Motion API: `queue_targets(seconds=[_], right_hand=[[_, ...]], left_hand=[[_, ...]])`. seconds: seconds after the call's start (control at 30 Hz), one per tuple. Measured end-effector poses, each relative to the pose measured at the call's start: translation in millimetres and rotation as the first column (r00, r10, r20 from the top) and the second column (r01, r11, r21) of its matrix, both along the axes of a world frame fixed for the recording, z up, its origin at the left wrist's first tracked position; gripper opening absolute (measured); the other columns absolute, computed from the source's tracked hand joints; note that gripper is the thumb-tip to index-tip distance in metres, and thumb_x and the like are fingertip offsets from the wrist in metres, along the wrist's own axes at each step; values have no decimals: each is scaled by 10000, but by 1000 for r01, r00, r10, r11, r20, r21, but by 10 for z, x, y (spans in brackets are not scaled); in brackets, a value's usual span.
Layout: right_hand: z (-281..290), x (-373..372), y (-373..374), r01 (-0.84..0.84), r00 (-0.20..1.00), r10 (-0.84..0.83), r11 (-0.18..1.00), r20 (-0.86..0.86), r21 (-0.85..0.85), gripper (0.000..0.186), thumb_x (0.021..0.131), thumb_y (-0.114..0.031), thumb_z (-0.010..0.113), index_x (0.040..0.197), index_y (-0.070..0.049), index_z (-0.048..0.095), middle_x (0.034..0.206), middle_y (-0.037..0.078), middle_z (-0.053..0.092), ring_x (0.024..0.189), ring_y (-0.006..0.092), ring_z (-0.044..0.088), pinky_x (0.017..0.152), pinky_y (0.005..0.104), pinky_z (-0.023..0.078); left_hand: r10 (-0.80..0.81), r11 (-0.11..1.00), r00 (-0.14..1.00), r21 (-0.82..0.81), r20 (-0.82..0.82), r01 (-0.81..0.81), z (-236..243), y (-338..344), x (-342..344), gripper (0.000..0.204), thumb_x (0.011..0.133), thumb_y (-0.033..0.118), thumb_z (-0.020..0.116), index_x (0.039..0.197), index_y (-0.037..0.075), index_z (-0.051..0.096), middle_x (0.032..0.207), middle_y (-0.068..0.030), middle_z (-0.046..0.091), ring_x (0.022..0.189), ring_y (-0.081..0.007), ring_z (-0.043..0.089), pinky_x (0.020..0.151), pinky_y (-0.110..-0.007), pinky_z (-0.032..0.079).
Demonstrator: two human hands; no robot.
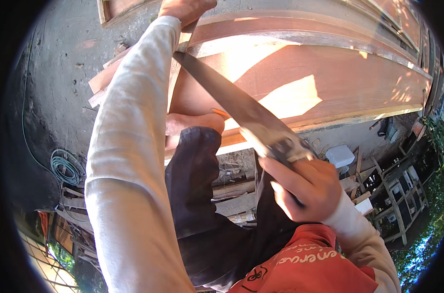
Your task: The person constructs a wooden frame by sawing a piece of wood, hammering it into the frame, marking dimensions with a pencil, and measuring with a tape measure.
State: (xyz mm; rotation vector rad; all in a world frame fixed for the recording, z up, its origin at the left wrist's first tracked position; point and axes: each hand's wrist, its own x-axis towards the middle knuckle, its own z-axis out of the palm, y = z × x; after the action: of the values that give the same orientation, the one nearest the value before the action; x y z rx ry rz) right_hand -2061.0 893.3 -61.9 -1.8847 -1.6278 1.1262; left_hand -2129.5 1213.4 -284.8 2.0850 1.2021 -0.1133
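My right hand (305, 188) is closed around the handle of a handsaw (217, 93), whose long blade angles up-left to a narrow wooden strip (187, 35). My left hand (188, 10), at the top, grips that strip, its arm in a white sleeve. The strip lies across a wide reddish plywood board (358, 78) in patchy sunlight. My bare foot (202, 122) rests on the wood below the blade, beside an orange pencil-like stick (218, 112). The saw handle and right fingers are slightly blurred.
Long boards (393, 19) lie beyond the plywood. A coiled hose (64, 168) is on the concrete at left. Scrap wood (234, 195) lies below my legs. A white container (339, 155), dark tools (385, 128), a wooden frame (402, 200) and plants (436, 136) are at right.
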Motion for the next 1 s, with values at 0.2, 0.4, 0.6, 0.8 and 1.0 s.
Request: queue_targets(seconds=[0.2, 0.4, 0.6, 0.8, 1.0], right_hand=[[-256, 162, 88, -30, 999, 27, 993, 23, 110, 407, 759, -81, 652, 1166, -82, 664, 762, 115, 668, 582, 277, 646, 580, 391, 560], [-787, -268, 988, -31, 999, 31, 999, -8, 32, 245, 829, -242, 663, 1031, -101, 666, 736, 138, 664, 675, 346, 668, 628, 459, 540], [423, 377, -480, -65, 998, 65, 994, -6, -84, 554, 672, 23, 605, 1218, -56, 650, 646, 68, 580, 482, 234, 551, 487, 376, 488], [-813, 22, 754, 31, 999, -29, 997, -31, 73, 396, 786, -94, 704, 1179, -126, 674, 835, 120, 695, 691, 313, 679, 555, 404, 525], [211, 380, -409, -49, 999, 48, 998, -12, -48, 490, 711, -37, 649, 1201, -48, 658, 702, 93, 643, 565, 269, 630, 545, 360, 531]], left_hand=[[-30, 998, 1000, 50, 3, 30, 123, 83, 62, 877, 724, 259, 796, 1406, 47, 287, 1107, -322, 643, 1049, -477, 630, 926, -504, 494], [23, 999, 1000, -34, 9, -23, 91, 30, 96, 950, 715, 247, 793, 1456, 43, 234, 1157, -315, 634, 1118, -450, 617, 957, -479, 494], [-6, 999, 1000, 48, 30, 5, 117, -26, 195, 944, 711, 262, 787, 1460, 32, 260, 1181, -310, 625, 1110, -445, 616, 971, -479, 485], [8, 999, 998, 39, 69, -10, 129, -226, 329, 908, 724, 256, 783, 1443, 31, 276, 1169, -306, 630, 1110, -432, 625, 957, -463, 500], [49, 995, 998, 80, 44, -52, 191, -34, 194, 910, 717, 243, 784, 1446, 43, 278, 1140, -295, 649, 1085, -423, 642, 936, -455, 514]])
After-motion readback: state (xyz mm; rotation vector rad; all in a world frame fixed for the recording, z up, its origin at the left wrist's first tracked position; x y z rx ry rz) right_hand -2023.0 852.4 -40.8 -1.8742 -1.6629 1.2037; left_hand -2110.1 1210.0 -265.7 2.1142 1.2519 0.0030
